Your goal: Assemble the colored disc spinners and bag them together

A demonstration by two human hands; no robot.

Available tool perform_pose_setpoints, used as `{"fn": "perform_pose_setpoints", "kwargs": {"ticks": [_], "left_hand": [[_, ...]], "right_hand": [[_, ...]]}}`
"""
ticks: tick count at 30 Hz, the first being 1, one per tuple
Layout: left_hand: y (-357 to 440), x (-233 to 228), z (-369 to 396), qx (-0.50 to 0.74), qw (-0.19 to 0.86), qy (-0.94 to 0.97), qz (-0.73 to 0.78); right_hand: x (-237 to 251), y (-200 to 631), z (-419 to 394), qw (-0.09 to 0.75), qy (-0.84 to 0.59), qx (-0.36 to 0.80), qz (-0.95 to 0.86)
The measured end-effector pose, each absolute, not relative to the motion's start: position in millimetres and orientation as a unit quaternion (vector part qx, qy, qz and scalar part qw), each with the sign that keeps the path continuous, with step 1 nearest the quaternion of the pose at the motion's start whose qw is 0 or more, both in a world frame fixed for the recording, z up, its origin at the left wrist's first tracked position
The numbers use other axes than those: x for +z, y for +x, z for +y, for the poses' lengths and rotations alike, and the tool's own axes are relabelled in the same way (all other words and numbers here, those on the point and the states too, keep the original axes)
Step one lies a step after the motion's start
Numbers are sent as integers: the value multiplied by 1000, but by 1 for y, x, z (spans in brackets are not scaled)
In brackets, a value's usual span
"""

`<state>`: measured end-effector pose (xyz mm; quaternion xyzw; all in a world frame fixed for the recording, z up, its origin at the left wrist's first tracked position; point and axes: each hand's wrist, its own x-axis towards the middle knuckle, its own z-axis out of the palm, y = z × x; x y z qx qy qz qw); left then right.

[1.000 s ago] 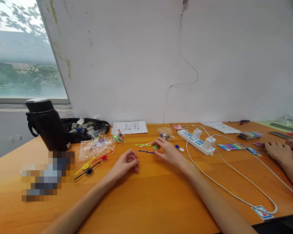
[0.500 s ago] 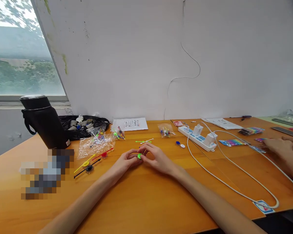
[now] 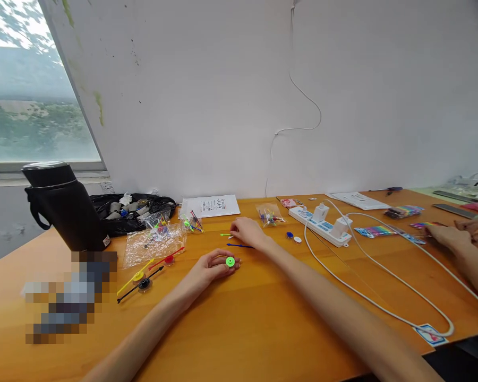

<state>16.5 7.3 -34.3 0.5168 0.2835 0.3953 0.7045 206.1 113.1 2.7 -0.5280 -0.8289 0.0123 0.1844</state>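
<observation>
Pinched in left hand [image 3: 210, 267] fingertips: small green disc [image 3: 230, 261], centre of frame, just above orange table [image 3: 263, 318]. Right hand [image 3: 245, 232] lies palm-down further up, fingers curled over thin green stick [image 3: 224, 234], touching it; blue stick [image 3: 239, 245] just below; grip unclear. Red, yellow and black stick-and-disc pieces [image 3: 143, 276] lie at left. Another person's hands [image 3: 448, 233] at right edge.

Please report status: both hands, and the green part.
Left hand holds green disc at fingertips. Right hand on table by green pointer and blue pointer. Nothing between them.
</observation>
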Motion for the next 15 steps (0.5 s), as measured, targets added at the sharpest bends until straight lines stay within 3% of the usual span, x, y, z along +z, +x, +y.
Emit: {"fn": "perform_pose_setpoints", "kwargs": {"ticks": [8,15], "left_hand": [[17,-27,5,375,704,533,284],[14,-29,4,373,713,522,283]], "right_hand": [[-2,203,111,171,-521,22,-836],[1,206,111,240,-478,68,-842]]}}
